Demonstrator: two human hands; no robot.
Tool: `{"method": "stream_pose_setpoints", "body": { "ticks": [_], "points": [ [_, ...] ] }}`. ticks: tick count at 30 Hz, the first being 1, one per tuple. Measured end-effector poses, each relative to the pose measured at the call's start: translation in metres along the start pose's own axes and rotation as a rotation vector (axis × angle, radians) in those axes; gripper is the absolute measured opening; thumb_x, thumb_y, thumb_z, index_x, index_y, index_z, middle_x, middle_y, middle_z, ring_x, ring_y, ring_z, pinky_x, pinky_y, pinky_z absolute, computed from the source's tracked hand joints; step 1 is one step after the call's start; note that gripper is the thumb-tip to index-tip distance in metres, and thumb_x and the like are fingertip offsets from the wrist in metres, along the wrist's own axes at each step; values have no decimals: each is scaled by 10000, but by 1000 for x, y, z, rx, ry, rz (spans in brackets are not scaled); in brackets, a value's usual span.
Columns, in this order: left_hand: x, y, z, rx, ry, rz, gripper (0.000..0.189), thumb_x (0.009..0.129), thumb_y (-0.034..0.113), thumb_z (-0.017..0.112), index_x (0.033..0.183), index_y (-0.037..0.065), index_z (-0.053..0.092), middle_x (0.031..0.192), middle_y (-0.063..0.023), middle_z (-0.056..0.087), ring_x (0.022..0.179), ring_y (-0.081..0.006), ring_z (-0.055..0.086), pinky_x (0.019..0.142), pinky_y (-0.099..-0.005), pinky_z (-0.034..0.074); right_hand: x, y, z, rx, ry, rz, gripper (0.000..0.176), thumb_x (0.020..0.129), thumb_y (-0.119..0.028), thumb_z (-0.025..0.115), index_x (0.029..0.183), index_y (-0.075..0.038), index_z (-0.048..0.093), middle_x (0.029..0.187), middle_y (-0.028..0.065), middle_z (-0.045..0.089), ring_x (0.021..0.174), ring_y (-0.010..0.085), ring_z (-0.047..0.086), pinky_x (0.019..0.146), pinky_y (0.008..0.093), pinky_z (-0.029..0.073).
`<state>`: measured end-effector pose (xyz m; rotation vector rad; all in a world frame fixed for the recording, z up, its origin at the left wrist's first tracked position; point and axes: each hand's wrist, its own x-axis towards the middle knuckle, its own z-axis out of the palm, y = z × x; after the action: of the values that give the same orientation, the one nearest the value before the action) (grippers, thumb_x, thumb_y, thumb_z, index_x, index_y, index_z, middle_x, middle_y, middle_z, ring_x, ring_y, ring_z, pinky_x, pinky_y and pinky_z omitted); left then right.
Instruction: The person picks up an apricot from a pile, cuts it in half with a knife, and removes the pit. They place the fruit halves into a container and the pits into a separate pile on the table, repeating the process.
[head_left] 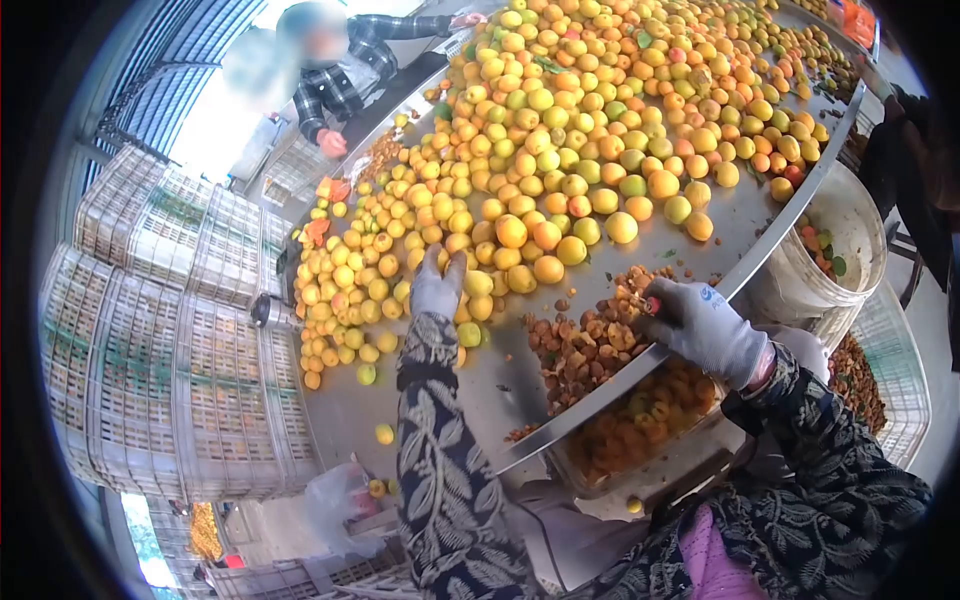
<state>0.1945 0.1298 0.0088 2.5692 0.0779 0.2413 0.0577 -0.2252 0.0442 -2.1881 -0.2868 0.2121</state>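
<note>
A large heap of yellow and orange fruits (540, 140) covers much of the metal table (440, 420). My left hand (438, 285), in a pale glove, reaches into the near side of the heap, its fingers apart and touching fruits; nothing is seen held in it. Over the table's raised edge, my right hand (700, 330) in a grey-white glove has its fingers curled round a small red object, only partly visible. Beneath and beside that hand lies a pile of brown pits (580, 350).
Below the edge sits a bin of orange fruit pieces (640, 425). A white bucket (820, 270) stands at the right, above a crate (900, 370). Stacked crates (180, 370) fill the left. Across the table is a person in a checked shirt (330, 95); another person's dark sleeve shows far right.
</note>
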Motion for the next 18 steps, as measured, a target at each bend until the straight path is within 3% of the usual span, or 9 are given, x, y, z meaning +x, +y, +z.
{"method": "stream_pose_setpoints", "body": {
  "ticks": [2,6,9,10,12,15,16,18],
  "points": [
    [17,1,17,-62,-114,-180,639,867,481,643,1337,65,522,1323,-230,545,1223,-343,535,1016,-406,425,0,2,-2,-3,26,-3,316,846,-246,665,1044,-11,592,891,218,648,888,406,629,770,447,500],
    [14,7,45,257,-239,-91,608,836,480,668,1317,124,562,1353,-212,513,1264,-352,490,1046,-419,400,-2,8,-10,8,34,31,328,834,-246,667,1067,-24,602,889,202,657,883,391,642,772,436,507],
    [-15,13,56,263,-168,226,544,811,453,688,1264,163,606,1350,-152,513,1250,-348,483,1039,-436,399,-4,14,-9,23,78,15,308,833,-251,671,1041,-33,607,866,199,653,858,390,644,755,437,505],
    [-29,26,57,271,-171,222,544,811,453,688,1264,163,606,1350,-152,513,1250,-348,483,1039,-436,399,-5,10,-10,4,58,22,306,835,-252,672,1039,-35,605,864,199,650,854,390,642,750,436,504],
    [-56,60,56,362,-134,355,441,776,296,747,1170,124,644,1245,-134,573,1111,-327,567,954,-417,457,-8,6,-14,-14,44,33,303,836,-252,672,1037,-36,603,862,200,648,850,391,641,746,434,503],
    [-64,67,58,233,-190,373,425,786,277,742,1170,126,641,1193,-115,607,1090,-313,580,927,-402,473,-11,9,-19,27,38,42,294,842,-235,667,1046,-37,596,866,203,647,848,395,637,742,432,503],
    [-55,64,61,83,-225,214,422,787,269,740,1170,125,639,1178,-121,622,1085,-313,590,917,-406,477,-11,13,-20,43,63,33,292,843,-224,665,1053,-34,594,871,204,648,851,397,636,742,431,503],
    [-30,73,60,135,-169,148,447,776,271,748,1181,121,630,1187,-130,620,1088,-316,593,921,-408,479,-11,19,-20,56,89,31,290,845,-214,663,1059,-32,591,875,205,650,854,400,635,741,431,502]
  ]
}}
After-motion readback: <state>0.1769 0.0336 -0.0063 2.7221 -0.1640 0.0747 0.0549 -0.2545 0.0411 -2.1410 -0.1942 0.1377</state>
